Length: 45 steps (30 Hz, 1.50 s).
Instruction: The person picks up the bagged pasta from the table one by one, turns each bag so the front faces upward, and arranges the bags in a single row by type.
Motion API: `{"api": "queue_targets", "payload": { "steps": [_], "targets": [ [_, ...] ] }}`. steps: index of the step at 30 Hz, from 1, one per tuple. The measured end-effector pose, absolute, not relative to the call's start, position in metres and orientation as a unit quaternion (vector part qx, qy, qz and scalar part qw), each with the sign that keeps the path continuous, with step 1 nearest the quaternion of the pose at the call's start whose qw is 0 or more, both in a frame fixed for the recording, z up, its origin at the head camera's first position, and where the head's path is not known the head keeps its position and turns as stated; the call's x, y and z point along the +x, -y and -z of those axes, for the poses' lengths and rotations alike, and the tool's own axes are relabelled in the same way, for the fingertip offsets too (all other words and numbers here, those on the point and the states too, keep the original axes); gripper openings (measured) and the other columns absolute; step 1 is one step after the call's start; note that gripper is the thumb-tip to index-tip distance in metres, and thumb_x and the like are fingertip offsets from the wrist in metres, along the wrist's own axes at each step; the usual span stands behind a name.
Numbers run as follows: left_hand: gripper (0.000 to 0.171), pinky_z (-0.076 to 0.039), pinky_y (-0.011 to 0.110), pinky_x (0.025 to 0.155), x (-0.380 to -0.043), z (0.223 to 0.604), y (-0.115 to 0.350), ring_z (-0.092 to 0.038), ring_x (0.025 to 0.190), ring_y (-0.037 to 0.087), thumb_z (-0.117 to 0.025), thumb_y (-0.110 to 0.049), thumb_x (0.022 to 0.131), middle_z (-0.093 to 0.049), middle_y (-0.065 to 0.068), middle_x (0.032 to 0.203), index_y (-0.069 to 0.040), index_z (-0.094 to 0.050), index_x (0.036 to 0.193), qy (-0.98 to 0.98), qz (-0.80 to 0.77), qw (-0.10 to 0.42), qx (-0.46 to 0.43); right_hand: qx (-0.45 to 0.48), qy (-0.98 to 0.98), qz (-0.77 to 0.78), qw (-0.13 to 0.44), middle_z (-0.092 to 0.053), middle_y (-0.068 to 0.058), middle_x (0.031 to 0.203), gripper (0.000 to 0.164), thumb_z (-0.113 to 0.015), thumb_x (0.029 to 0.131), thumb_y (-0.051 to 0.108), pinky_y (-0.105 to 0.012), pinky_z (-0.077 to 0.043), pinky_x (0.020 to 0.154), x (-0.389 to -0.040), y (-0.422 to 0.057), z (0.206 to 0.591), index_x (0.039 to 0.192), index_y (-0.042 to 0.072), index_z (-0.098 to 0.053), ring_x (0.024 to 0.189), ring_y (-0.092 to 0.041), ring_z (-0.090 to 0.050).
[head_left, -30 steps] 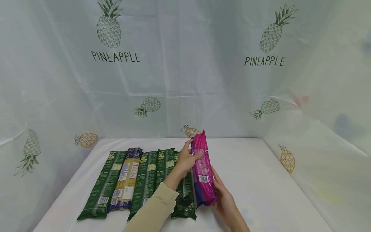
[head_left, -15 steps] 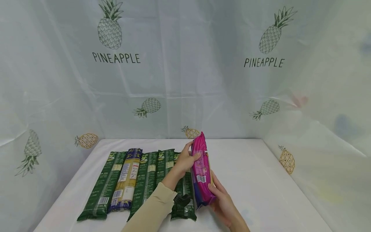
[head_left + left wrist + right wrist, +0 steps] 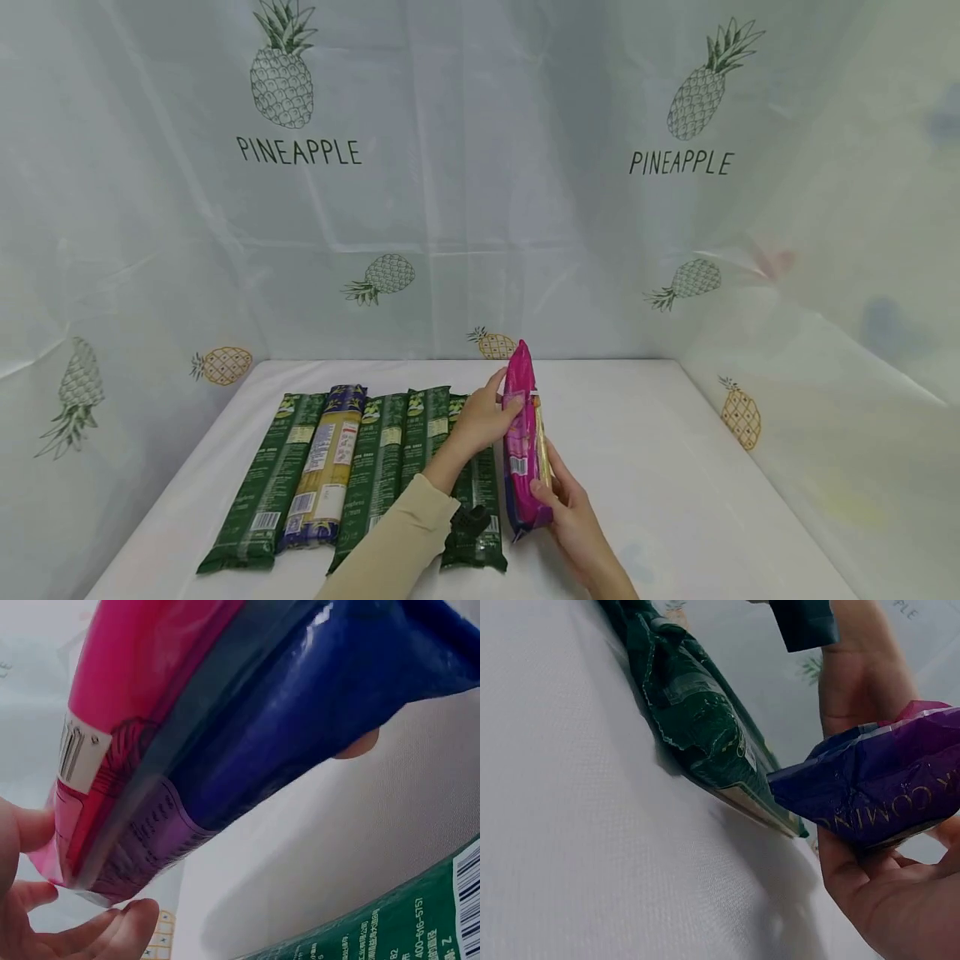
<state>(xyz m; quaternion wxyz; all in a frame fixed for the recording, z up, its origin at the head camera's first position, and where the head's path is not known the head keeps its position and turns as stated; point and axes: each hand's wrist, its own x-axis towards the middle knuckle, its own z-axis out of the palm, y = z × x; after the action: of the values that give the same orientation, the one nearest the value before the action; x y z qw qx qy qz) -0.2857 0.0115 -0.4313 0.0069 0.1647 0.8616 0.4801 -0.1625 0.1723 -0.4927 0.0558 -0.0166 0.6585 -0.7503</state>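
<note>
A long pink-and-blue packet [image 3: 521, 442] is held tilted over the white table, its far end higher than its near end. My left hand [image 3: 478, 417] grips it near the far end, thumb on the pink face. My right hand [image 3: 576, 521] holds the near end, with the thumb on the front and the fingers behind. Seen from the left wrist, the packet [image 3: 247, 742] shows its blue side and a white barcode label. In the right wrist view, the folded purple-blue end [image 3: 877, 784] sits in my right hand [image 3: 900, 907].
Left of the held packet, several long green packets [image 3: 251, 492] and one yellow-and-blue spaghetti packet [image 3: 327, 458] lie side by side on the white table [image 3: 660, 500]. My left forearm crosses over some of them. A pineapple-print curtain [image 3: 510, 208] hangs behind and at both sides.
The pink-and-blue packet has been turned about its length and shifted slightly right, so its gold right side now shows. My right thumb has come round onto its front.
</note>
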Motion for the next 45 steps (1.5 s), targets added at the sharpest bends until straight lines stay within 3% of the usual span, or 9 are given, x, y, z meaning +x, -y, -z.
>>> {"api": "queue_targets", "payload": {
  "steps": [7,11,17,30,33,36,41,43,45],
  "targets": [
    [0.084,-0.06,0.044,0.075,-0.282,0.426,-0.014,-0.071,0.098,0.029,-0.066,-0.046,0.104,-0.071,0.019,0.121,-0.013,-0.026,0.17,-0.869,-0.461,-0.013,0.178,-0.024,-0.693,0.72,0.019,-0.047,-0.032,0.155,0.079,-0.064,0.108,0.024,-0.032,-0.058,0.091,-0.162,-0.171,0.495,0.173,0.027,-0.019,0.118,-0.028,-0.064],
    [0.089,-0.061,0.044,0.075,-0.28,0.426,-0.014,-0.073,0.097,0.029,-0.07,-0.042,0.102,-0.07,0.022,0.128,-0.016,-0.02,0.172,-0.864,-0.461,-0.013,0.201,-0.028,-0.711,0.703,0.007,-0.053,-0.031,0.148,0.079,-0.065,0.107,0.023,-0.033,-0.059,0.089,-0.161,-0.171,0.494,0.172,0.025,-0.02,0.116,-0.03,-0.066],
    [0.09,-0.061,0.047,0.076,-0.281,0.43,-0.014,-0.073,0.101,0.034,-0.071,-0.028,0.104,-0.064,0.027,0.138,-0.019,-0.015,0.173,-0.856,-0.47,-0.022,0.216,-0.034,-0.72,0.693,0.009,-0.057,-0.028,0.14,0.078,-0.065,0.108,0.022,-0.032,-0.06,0.087,-0.162,-0.171,0.494,0.172,0.026,-0.021,0.112,-0.029,-0.068],
    [0.078,-0.063,0.049,0.075,-0.282,0.433,-0.016,-0.072,0.101,0.034,-0.064,-0.022,0.108,-0.056,0.028,0.15,-0.028,-0.021,0.172,-0.835,-0.519,-0.002,0.184,0.013,-0.723,0.691,0.0,-0.06,-0.017,0.117,0.072,-0.067,0.106,0.03,-0.034,-0.059,0.08,-0.164,-0.165,0.49,0.169,0.03,-0.033,0.098,-0.026,-0.067],
    [0.076,-0.063,0.047,0.071,-0.282,0.433,-0.015,-0.073,0.098,0.033,-0.063,-0.02,0.108,-0.057,0.029,0.147,-0.031,-0.022,0.172,-0.821,-0.546,0.014,0.168,0.022,-0.712,0.701,0.023,-0.056,-0.017,0.121,0.072,-0.062,0.108,0.036,-0.035,-0.057,0.084,-0.164,-0.166,0.489,0.171,0.032,-0.027,0.102,-0.024,-0.063],
    [0.076,-0.063,0.044,0.067,-0.283,0.432,-0.015,-0.073,0.093,0.029,-0.061,-0.017,0.109,-0.061,0.027,0.139,-0.034,-0.023,0.171,-0.804,-0.574,0.026,0.154,0.019,-0.689,0.722,0.056,-0.049,-0.021,0.142,0.073,-0.053,0.111,0.044,-0.038,-0.054,0.094,-0.164,-0.17,0.487,0.172,0.033,-0.017,0.115,-0.024,-0.06],
    [0.075,-0.063,0.044,0.067,-0.283,0.427,-0.013,-0.071,0.092,0.027,-0.06,-0.016,0.109,-0.061,0.02,0.13,-0.039,-0.023,0.17,-0.777,-0.614,0.045,0.132,0.002,-0.641,0.758,0.117,-0.02,-0.025,0.171,0.076,-0.041,0.111,0.053,-0.057,-0.049,0.108,-0.164,-0.175,0.485,0.173,0.032,-0.002,0.137,-0.03,-0.051],
    [0.075,-0.063,0.044,0.069,-0.282,0.426,-0.012,-0.07,0.094,0.028,-0.059,-0.017,0.11,-0.06,0.019,0.129,-0.041,-0.023,0.17,-0.769,-0.625,0.053,0.125,-0.003,-0.624,0.77,0.136,-0.023,-0.025,0.17,0.077,-0.04,0.112,0.053,-0.058,-0.052,0.104,-0.164,-0.175,0.485,0.173,0.03,0.001,0.133,-0.03,-0.055],
    [0.074,-0.063,0.045,0.069,-0.282,0.425,-0.011,-0.07,0.095,0.028,-0.059,-0.016,0.11,-0.06,0.018,0.129,-0.042,-0.023,0.17,-0.766,-0.63,0.056,0.121,0.002,-0.61,0.779,0.145,-0.038,-0.024,0.161,0.078,-0.042,0.111,0.052,-0.05,-0.057,0.095,-0.163,-0.175,0.485,0.173,0.03,0.0,0.121,-0.027,-0.063]
  ]
}}
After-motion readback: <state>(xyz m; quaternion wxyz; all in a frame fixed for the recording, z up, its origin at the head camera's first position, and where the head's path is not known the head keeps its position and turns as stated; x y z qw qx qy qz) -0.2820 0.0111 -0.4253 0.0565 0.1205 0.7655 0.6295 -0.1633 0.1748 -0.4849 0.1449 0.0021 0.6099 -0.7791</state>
